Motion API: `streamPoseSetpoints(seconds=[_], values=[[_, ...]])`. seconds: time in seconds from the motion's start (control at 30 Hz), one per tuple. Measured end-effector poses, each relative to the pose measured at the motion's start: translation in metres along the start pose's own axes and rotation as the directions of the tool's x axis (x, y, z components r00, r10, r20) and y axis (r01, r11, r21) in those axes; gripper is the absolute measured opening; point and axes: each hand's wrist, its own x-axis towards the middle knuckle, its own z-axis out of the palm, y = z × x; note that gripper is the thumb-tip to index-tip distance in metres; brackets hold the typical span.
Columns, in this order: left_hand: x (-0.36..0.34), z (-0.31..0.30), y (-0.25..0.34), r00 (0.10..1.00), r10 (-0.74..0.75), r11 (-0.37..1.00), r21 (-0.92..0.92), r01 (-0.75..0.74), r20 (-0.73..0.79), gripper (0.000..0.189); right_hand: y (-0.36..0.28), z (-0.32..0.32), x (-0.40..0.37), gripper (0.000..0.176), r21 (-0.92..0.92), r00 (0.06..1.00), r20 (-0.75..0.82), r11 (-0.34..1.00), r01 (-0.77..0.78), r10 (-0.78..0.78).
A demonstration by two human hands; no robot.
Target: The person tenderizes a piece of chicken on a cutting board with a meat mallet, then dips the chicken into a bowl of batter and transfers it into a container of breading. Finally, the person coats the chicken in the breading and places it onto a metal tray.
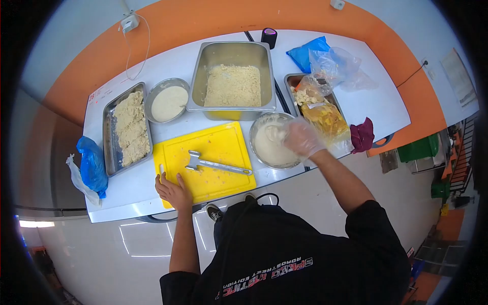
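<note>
My left hand [174, 191] rests with its fingers spread on the near left corner of a yellow cutting board [218, 140], holding nothing. On the board lies a metal meat mallet [218, 164], and pale scraps are scattered around it. My right hand [302, 138], in a clear plastic glove, is over the right side of a metal bowl [275, 163] of white batter [269, 145]. Its fingers reach toward a pale lump at the batter's surface. They are blurred and partly hidden, so whether they grip anything does not show.
Behind the board stands a deep steel pan [195, 84] of pale crumbs. To the left are a second bowl [151, 109] of white mixture and a tray [109, 137] of breaded pieces. Rightward lie a tray with plastic bags [325, 119] and a maroon cloth [362, 135]. Blue bags [91, 165] sit far left.
</note>
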Motion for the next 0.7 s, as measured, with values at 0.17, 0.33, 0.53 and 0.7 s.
streamPoseSetpoints(seconds=[0.17,0.33,0.53,0.7], values=[[0.003,0.008,0.003,1.0,0.003,1.0,0.008,-0.003,-0.021,0.055,0.0,0.052,-0.026,0.021,-0.083,0.988,0.149,0.996,-0.029,0.041],[0.005,0.011,0.004,1.0,0.008,1.0,-0.005,-0.008,0.007,0.057,0.009,0.064,-0.023,0.019,-0.05,0.998,0.063,0.998,0.035,-0.032],[0.008,0.01,0.005,1.0,-0.007,1.0,0.023,0.006,0.014,0.058,0.02,-0.004,-0.01,0.022,0.106,0.981,0.09,0.981,0.165,-0.175],[0.009,0.011,0.006,1.0,-0.017,1.0,0.018,0.017,-0.003,0.058,0.033,-0.056,-0.007,0.024,0.512,0.983,-0.042,0.841,0.173,-0.177]])
